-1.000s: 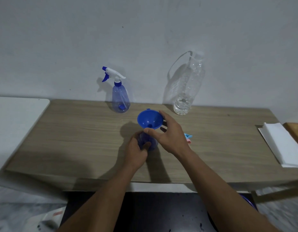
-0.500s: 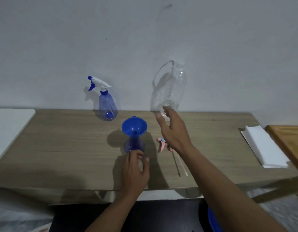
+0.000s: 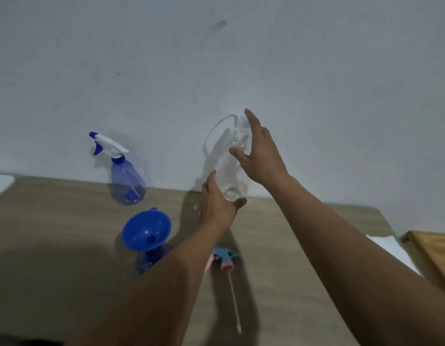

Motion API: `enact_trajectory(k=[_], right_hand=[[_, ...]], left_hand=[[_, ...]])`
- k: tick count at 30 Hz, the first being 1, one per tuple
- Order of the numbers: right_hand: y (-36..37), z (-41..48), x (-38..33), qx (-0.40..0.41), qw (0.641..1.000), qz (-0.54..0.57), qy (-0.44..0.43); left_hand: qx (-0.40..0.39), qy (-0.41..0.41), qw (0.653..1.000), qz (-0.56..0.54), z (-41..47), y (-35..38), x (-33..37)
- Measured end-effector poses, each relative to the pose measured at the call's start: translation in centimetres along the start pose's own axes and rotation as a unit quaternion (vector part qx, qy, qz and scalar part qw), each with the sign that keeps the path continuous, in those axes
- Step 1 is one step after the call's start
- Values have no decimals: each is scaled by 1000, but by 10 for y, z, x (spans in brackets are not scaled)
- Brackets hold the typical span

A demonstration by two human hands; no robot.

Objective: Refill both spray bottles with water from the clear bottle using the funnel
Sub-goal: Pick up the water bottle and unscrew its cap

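Funnel (image 3: 146,229) sits in the uncapped spray bottle (image 3: 151,260) (its spray head (image 3: 224,259) lies on the table (image 3: 66,270)); nothing looks poured yet. Left hand (image 3: 217,203) cups the base of the clear bottle (image 3: 228,176) by the wall; right hand (image 3: 260,156) spread at its neck, contact unclear; second spray bottle (image 3: 127,186) capped, both refills left.

Capped spray bottle (image 3: 126,183) stood back-left on table (image 3: 66,283). Clear bottle (image 3: 227,171) was right of it, left hand (image 3: 216,203) at its base, right hand (image 3: 258,156) higher up. Nearer front, funnel (image 3: 146,229) sat in open spray bottle (image 3: 147,260); loose spray head (image 3: 225,260) lay right of that.
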State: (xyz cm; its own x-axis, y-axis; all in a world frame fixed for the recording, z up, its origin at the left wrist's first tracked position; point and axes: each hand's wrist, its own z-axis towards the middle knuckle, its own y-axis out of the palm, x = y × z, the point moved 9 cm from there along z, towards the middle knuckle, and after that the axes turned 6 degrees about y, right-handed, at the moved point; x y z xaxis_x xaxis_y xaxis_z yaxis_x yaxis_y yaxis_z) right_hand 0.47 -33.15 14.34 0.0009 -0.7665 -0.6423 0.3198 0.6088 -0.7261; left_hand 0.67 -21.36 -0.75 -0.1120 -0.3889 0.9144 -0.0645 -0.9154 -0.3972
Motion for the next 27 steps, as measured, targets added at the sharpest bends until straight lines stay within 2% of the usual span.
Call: enact_trajectory(k=[4, 9, 15, 20, 27], right_hand=[[4, 13, 9, -7, 1000, -6, -28], [-1, 13, 13, -2, 999, -6, -49], [-19, -8, 18, 3, 999, 13, -50], [-49, -47, 16, 10, 999, 29, -36], [-67, -108, 25, 5, 999, 31, 12]], left_hand=[[-23, -24, 999, 4, 41, 18, -7], [1, -19, 1000, 7, 44, 18, -4], [-13, 15, 999, 50, 12, 16, 16], [-30, 30, 999, 22, -28, 21, 31], [-65, 11, 998, -4, -87, 33, 27]])
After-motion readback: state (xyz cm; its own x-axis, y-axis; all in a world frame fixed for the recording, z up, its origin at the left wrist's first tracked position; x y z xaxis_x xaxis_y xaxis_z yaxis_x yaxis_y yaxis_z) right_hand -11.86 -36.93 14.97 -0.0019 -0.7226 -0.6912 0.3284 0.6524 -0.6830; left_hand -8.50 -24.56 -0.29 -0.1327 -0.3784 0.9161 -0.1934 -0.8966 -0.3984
